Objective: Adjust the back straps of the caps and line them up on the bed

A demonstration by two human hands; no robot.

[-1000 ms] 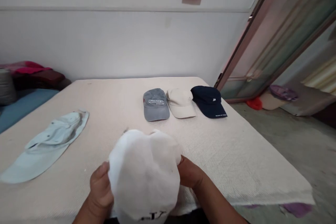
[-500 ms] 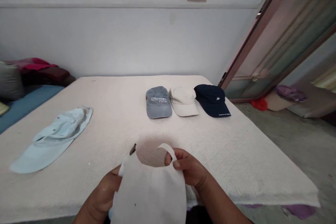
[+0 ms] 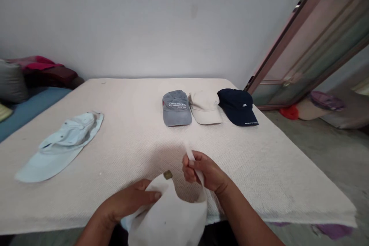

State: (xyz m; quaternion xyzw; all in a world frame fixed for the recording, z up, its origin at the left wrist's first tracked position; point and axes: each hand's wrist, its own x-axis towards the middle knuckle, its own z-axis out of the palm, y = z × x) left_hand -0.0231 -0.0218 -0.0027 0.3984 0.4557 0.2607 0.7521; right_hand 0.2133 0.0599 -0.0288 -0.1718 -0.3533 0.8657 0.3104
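Observation:
A white cap [image 3: 175,217] is held low in front of me, its back opening facing up and away. My left hand [image 3: 138,198] grips the cap's left edge, thumb on the outside, just beside a brass-coloured buckle [image 3: 167,175]. Between the thumb and fingers of my right hand [image 3: 201,171] is the cap's loose strap [image 3: 198,175], its free end pointing up. Strap and buckle are apart. The cap's brim is out of sight.
On the cream-covered table, a grey cap [image 3: 177,109], a beige cap [image 3: 205,108] and a navy cap [image 3: 238,107] stand in a row at the back. A crumpled light blue cap [image 3: 62,146] lies at the left. A wall [image 3: 129,38] rises behind.
My right hand has shifted from the strap's base to further along it, pulling it upright. My left hand has moved up and right beside the buckle, and the cap has turned and lowered.

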